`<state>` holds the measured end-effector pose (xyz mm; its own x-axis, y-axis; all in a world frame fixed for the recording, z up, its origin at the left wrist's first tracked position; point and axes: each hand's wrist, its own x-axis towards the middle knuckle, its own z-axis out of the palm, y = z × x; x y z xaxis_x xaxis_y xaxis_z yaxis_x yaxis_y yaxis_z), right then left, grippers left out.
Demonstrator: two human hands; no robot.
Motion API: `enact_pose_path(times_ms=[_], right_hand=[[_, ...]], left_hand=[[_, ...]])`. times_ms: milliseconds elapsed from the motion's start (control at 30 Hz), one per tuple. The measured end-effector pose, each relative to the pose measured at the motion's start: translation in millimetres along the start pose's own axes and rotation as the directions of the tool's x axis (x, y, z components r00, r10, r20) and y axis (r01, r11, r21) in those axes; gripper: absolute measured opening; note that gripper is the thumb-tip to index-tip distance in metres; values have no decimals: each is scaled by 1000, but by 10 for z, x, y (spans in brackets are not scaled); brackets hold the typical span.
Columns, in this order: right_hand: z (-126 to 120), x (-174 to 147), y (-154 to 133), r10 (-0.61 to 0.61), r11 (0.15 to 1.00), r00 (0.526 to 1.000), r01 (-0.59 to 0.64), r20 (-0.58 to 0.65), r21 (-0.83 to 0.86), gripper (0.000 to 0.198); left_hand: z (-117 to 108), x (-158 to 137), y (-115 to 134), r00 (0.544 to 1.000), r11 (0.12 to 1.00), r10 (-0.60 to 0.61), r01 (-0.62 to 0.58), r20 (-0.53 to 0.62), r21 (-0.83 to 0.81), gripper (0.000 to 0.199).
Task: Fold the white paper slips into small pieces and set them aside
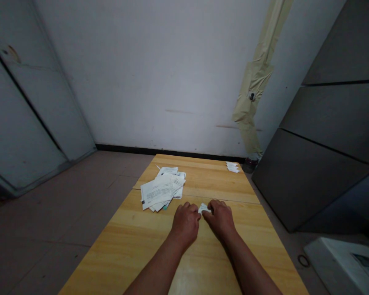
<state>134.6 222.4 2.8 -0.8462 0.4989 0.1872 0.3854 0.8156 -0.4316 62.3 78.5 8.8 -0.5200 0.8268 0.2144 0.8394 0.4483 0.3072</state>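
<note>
Between my two hands is a small folded piece of printed paper, pointed at the top, close to the wooden table's surface. My left hand is closed at the paper's left edge, its fingers curled. From the other side, my right hand pinches the paper's right edge between thumb and fingers. The hands hide the lower part of the paper. A loose pile of printed sheets lies to the left, beyond my left hand.
Small folded papers lie at the table's far right corner. The wooden table ends near a white wall. A grey cabinet stands to the right, with a white box on the floor.
</note>
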Motion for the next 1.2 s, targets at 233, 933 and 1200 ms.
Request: enact_pose_path(times_ms=[233,933,1200], right_hand=[[-19,14,-38,75,996,997,-76,6,46,6],[18,29,336,-51,946,994,79,-95,315,39],[-90,35,270,-295,951,953,287,65,111,27]], left_hand=[[-5,-6,5,1000,1000,-9,9,-4,7,24],[50,1,-29,998,994,-41,35,-57,-105,20],[184,33,-110,981,964,-113,70,-155,-257,26]])
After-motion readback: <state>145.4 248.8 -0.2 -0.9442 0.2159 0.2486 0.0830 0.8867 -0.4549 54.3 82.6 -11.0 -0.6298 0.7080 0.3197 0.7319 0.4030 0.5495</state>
